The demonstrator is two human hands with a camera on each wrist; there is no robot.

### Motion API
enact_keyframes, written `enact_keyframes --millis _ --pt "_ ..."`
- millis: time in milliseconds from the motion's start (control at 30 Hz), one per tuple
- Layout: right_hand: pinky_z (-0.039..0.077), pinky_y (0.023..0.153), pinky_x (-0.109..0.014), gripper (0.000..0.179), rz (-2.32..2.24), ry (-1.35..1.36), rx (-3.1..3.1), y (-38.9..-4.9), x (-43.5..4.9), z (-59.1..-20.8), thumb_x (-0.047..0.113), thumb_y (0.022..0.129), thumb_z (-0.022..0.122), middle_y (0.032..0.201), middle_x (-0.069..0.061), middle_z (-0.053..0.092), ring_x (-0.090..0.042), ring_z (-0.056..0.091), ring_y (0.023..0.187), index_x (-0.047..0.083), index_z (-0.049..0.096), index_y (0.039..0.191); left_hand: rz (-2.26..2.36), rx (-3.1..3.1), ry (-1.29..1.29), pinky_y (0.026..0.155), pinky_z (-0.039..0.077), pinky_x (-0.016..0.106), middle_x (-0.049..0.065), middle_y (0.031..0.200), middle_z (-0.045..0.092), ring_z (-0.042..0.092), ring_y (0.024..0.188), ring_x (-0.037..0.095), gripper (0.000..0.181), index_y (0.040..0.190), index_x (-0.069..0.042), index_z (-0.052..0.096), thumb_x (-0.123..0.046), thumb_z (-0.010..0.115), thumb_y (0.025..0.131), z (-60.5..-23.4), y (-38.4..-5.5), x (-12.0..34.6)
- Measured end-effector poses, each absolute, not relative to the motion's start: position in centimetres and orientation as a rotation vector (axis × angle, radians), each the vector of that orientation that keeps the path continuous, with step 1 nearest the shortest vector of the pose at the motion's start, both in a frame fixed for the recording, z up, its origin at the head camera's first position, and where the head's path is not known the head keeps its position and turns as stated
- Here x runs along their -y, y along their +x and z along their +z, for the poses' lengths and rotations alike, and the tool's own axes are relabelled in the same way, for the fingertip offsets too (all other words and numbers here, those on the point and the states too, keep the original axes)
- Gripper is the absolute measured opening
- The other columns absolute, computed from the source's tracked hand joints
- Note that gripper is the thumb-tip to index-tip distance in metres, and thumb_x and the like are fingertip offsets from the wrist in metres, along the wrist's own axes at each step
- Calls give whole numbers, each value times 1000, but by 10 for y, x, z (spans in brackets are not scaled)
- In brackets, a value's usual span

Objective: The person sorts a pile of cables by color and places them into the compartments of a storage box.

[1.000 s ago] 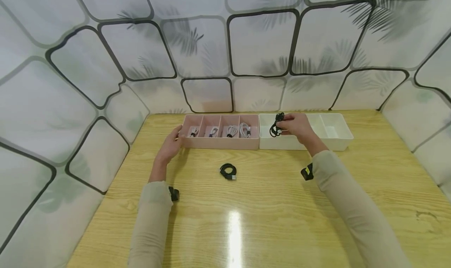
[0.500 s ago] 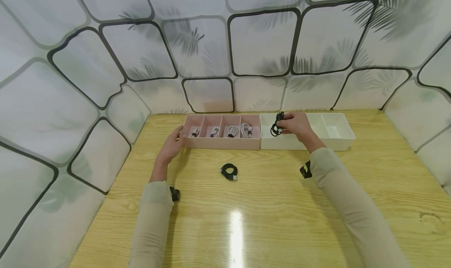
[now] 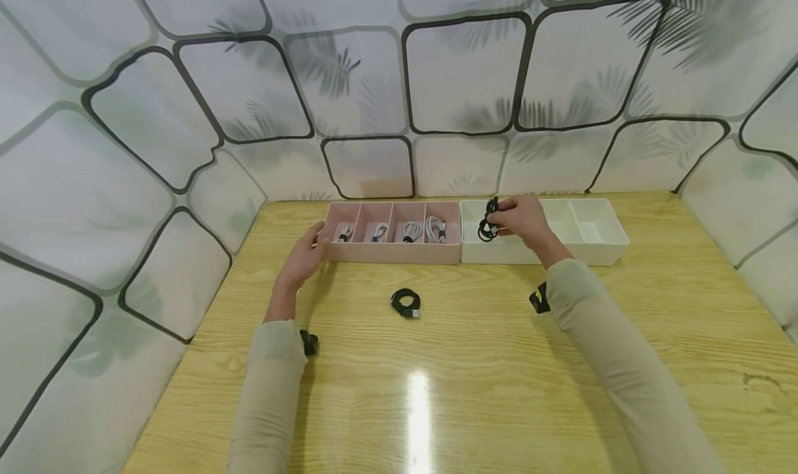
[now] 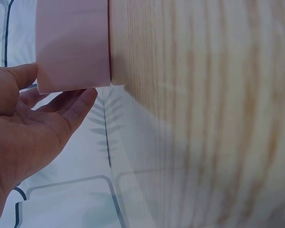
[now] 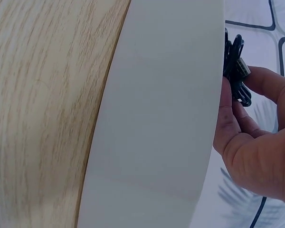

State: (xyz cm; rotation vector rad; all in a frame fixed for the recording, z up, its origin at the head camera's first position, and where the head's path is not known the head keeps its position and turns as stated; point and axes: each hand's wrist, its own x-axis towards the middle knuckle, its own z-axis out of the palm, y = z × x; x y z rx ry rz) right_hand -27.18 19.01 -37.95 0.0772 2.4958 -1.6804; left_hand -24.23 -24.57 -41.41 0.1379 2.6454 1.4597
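My right hand (image 3: 524, 219) pinches a coiled black USB cable (image 3: 488, 223) between thumb and fingers over the leftmost compartment of the white divided box (image 3: 511, 253). In the right wrist view, the metal plug of the bundled cable (image 5: 237, 71) shows by the thumb, just beyond the box's front wall. My left hand (image 3: 304, 258) rests against the left end of the pink divided box (image 3: 393, 253). In the left wrist view, its thumb and fairly straight fingers touch the pink box (image 4: 73, 47) around its end corner.
Coiled white cables, among them one (image 3: 411, 231), lie in the pink box's compartments. Another coiled black USB cable (image 3: 406, 303) lies on the wooden table (image 3: 349, 384) in front of the boxes. A patterned cloth wall (image 3: 461, 79) stands close behind them.
My right hand and the black cable have shifted very slightly left over the white box. The left hand keeps its place at the pink box.
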Motion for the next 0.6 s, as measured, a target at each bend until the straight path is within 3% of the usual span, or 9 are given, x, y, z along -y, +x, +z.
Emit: enact_keyframes --millis 267,600 --pt "60 78 -32 45 -1747 80 -2466 -268 -191 -378 10 94 63 119 -26 58 -31 67 97 -15 52 130 1460 -2647 132 112 33 57 30 158 22 27 143 45 56 159 -4 14 -18 35 109 -414 -243 246" --pt "60 77 -29 44 -1834 114 -2400 -265 -196 -381 16 100 55 122 -28 58 -10 68 77 -12 53 134 1472 -2639 132 111 34 57 31 157 24 29 143 45 56 159 -3 14 -18 35 109 -414 -243 245"
